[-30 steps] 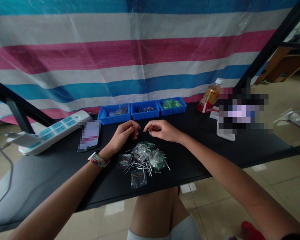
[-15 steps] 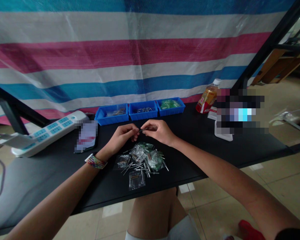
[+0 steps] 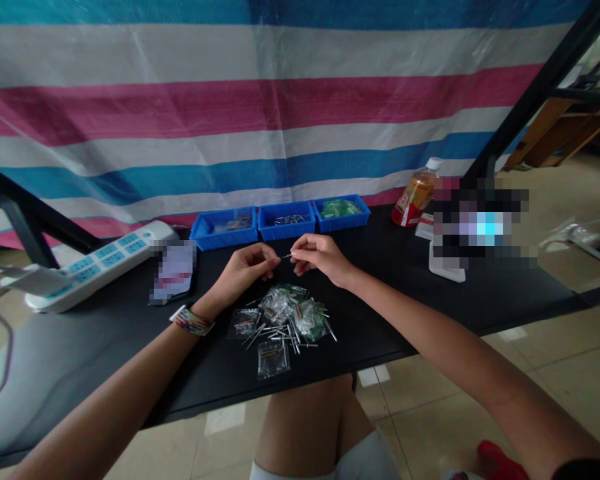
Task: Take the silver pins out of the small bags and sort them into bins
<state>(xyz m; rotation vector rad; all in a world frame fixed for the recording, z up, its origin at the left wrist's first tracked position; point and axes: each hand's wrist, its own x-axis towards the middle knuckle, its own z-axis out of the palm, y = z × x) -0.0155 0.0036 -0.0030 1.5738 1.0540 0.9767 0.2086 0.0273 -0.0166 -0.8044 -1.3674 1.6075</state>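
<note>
Head view. The flat matte black bench (image 3: 430,313) runs left to right. Its near edge crosses just below a pile of parts and its far edge meets a striped pink, white and blue woven tarp (image 3: 280,107). There is bare bench surface right of the pile out to the right end, and more bare surface on the left between the wrist and the near edge.

The left hand (image 3: 243,270) and the right hand (image 3: 320,257) are raised just above the bench, behind the pile. Each has its fingers pinched together on one thin silver metal pin (image 3: 286,255), which spans the small gap between the two hands, roughly level. The left wrist wears one multicoloured woven band (image 3: 193,320).

Just in front of the hands lies the heap of small clear plastic bags and loose metal pins (image 3: 283,320). The bags are crinkled and glossy and the pins are straight and slim. One bag lies apart at the near side; the rest are too tangled to count.

Three shallow blue plastic rectangular trays (image 3: 285,220) stand side by side along the far edge. One long white power strip with blue sockets (image 3: 100,263) lies at the left, angled. One amber plastic bottle with a white cap (image 3: 417,193) stands at the far right.
</note>
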